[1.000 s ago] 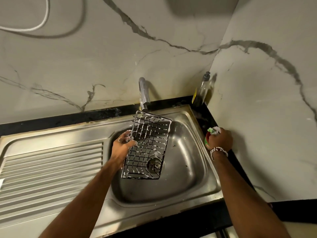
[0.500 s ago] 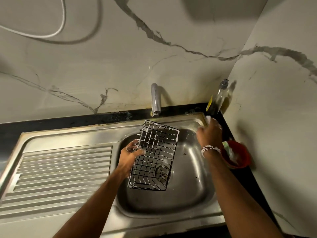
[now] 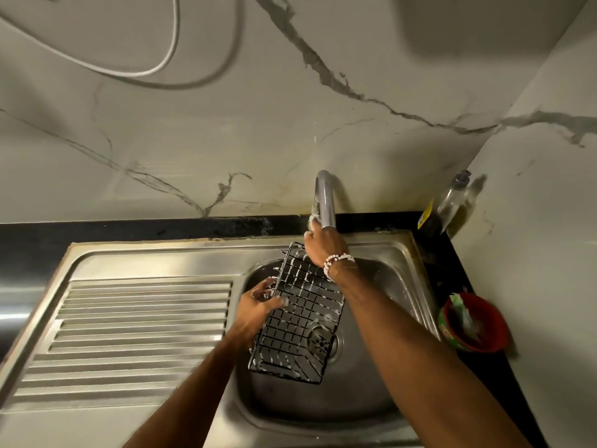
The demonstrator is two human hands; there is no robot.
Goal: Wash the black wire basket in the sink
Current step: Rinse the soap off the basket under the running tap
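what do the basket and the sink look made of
Basket: likely metal wire with a black coating, an open grid of thin rods streaked with suds. Sink: probably stainless steel, brushed grey sheen with soft reflections and pressed drainer ribs.

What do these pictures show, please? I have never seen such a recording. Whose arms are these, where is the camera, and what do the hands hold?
There is no machine here: the two arms belong to a person who is washing up. The camera is worn on the person's head and looks forward and down, so you see the arms from above.

The left hand holds a soapy black wire basket over the steel sink. The right hand, with a bead bracelet at the wrist, reaches to the foot of the tap. Its fingers are partly hidden, so I cannot tell whether it grips anything. I see no water running.

On the black counter at the right stand a bottle and a red bowl.
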